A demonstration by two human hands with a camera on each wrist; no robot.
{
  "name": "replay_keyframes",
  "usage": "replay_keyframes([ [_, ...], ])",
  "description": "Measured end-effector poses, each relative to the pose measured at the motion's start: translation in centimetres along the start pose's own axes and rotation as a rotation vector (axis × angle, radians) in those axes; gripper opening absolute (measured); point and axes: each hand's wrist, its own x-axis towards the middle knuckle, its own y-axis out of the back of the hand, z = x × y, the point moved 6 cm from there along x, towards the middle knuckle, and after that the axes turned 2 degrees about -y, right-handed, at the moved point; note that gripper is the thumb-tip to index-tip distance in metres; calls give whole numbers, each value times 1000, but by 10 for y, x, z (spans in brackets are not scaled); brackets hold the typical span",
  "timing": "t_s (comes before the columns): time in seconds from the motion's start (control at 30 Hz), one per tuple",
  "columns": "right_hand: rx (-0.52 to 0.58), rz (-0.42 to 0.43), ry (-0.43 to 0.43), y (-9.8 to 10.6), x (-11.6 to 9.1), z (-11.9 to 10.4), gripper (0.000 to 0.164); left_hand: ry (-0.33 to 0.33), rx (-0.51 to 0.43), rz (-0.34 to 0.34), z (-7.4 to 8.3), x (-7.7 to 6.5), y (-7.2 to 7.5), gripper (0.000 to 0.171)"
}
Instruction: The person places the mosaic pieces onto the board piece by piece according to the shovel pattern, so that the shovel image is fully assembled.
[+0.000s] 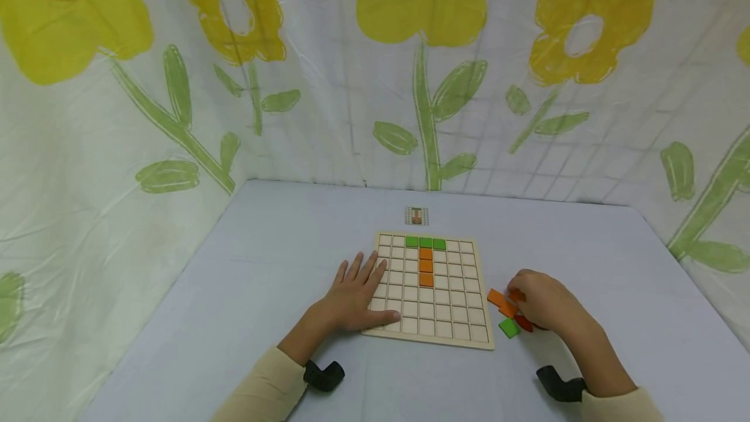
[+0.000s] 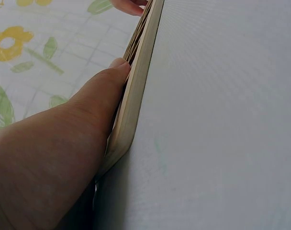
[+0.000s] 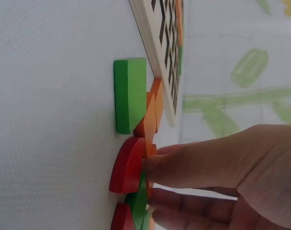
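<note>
A square wooden grid board lies on the table, with green tiles in a row at its far edge and orange tiles in a column below them. My left hand rests spread over the board's left edge, its thumb along the near rim. Right of the board, my right hand has its fingers bent over a small pile, thumb and index finger at an orange tile. Beside them lie more orange tiles, a green tile and red rounded pieces. Fingers partly hide the pile.
A small picture card with a grid pattern lies beyond the board. Behind the pale table hangs a white cloth painted with yellow flowers. Black wrist bands show at both wrists.
</note>
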Motion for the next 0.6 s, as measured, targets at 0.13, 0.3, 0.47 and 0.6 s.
replay_keyframes([
  [0.13,-4,9,11,-1,2,-2,13,-8,-12,9,1,0,3,103],
  [0.3,-14,20,14,-2,1,-1,13,-9,-15,5,1,-1,3,104],
  [0.47,-28,43,25,-1,-1,-1,12,-8,-13,-5,0,0,0,105],
  [0.6,-29,83,46,1,-1,-3,13,-3,-2,-10,-3,1,-3,106],
])
